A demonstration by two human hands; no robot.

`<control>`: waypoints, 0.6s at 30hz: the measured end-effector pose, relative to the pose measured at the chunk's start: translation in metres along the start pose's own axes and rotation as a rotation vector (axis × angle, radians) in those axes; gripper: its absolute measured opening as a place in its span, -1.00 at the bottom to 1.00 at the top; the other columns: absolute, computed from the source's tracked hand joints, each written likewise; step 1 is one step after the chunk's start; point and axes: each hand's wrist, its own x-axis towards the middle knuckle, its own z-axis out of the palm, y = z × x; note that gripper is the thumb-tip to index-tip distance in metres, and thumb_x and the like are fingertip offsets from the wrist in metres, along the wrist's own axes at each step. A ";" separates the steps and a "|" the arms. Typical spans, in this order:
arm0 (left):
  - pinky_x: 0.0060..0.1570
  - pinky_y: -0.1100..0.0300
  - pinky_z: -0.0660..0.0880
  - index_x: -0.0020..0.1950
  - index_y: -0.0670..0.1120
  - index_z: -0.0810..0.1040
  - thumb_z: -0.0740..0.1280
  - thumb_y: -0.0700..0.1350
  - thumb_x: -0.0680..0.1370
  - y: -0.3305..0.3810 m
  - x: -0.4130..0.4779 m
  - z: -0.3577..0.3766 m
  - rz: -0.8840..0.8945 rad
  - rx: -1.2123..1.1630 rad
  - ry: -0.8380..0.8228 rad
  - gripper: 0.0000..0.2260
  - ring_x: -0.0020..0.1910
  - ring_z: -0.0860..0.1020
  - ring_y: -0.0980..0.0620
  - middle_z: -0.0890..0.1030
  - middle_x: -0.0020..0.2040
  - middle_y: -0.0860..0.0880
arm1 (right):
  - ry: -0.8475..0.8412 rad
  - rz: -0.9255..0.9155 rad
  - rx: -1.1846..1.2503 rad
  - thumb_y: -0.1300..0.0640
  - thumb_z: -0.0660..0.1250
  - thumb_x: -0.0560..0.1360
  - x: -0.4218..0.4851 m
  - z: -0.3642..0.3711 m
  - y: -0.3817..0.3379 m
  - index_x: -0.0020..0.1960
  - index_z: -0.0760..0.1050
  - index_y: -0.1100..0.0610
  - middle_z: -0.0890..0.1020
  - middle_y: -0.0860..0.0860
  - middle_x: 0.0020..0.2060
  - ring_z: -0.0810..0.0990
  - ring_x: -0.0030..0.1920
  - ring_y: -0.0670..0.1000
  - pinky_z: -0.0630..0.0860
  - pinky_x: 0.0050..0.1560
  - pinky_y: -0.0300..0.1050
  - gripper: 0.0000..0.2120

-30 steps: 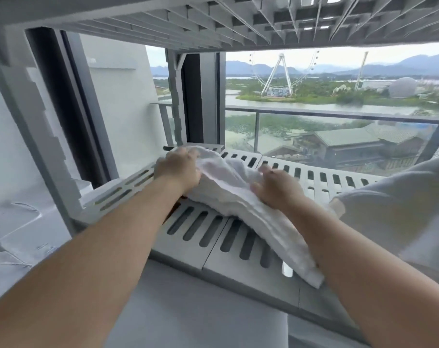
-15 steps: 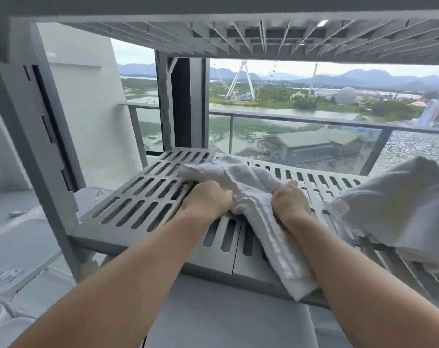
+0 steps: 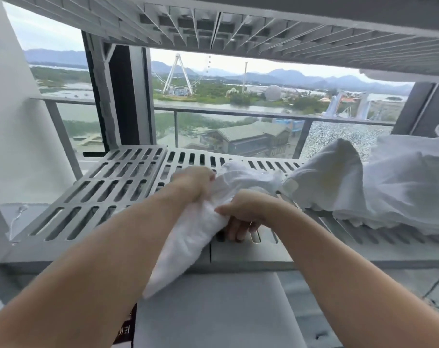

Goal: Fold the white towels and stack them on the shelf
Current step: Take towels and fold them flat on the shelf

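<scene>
Fingers [image 3: 236, 231] of left hand [image 3: 194, 183] and right hand [image 3: 248, 209] grip the white towel [image 3: 193, 239].

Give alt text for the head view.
The left hand and right hand grip a crumpled white towel on a grey slotted shelf, one end hanging over its front edge. More loose white towels lie heaped at the right.

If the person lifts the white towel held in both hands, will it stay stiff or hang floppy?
Probably floppy: the white towel bunches between the left hand and right hand, and its free end droops over the shelf edge. Loose folds would likely slip open unless supported.
</scene>
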 end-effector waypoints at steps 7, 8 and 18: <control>-0.28 0.08 0.40 -0.06 -0.03 0.55 0.17 -0.28 0.54 -0.013 0.002 0.028 -0.146 0.202 0.270 -0.78 -0.29 0.47 0.02 0.55 -0.23 0.00 | 0.505 -0.280 0.067 0.02 0.30 0.57 0.018 -0.030 0.015 -0.20 0.64 0.21 0.70 0.04 -0.37 0.63 -0.37 0.04 0.54 -0.34 -0.14 -0.69; -0.30 0.09 0.40 -0.09 -0.03 0.55 0.17 -0.29 0.53 -0.015 0.002 0.032 -0.163 0.184 0.289 -0.78 -0.32 0.46 0.03 0.55 -0.25 0.01 | 0.657 -0.284 -0.061 0.06 0.30 0.54 0.026 -0.035 0.021 -0.16 0.65 0.17 0.71 0.05 -0.27 0.66 -0.22 0.06 0.59 -0.17 -0.09 -0.77; -0.49 0.19 0.26 -0.04 -0.10 0.41 0.17 -0.27 0.59 -0.022 -0.004 0.043 -0.311 0.122 0.542 -0.90 -0.47 0.45 0.03 0.50 -0.38 0.00 | 0.595 -0.238 -0.494 0.29 0.12 0.45 0.094 -0.070 0.051 0.35 0.47 0.01 0.55 0.11 0.22 0.50 0.22 0.14 0.49 0.25 0.08 -0.49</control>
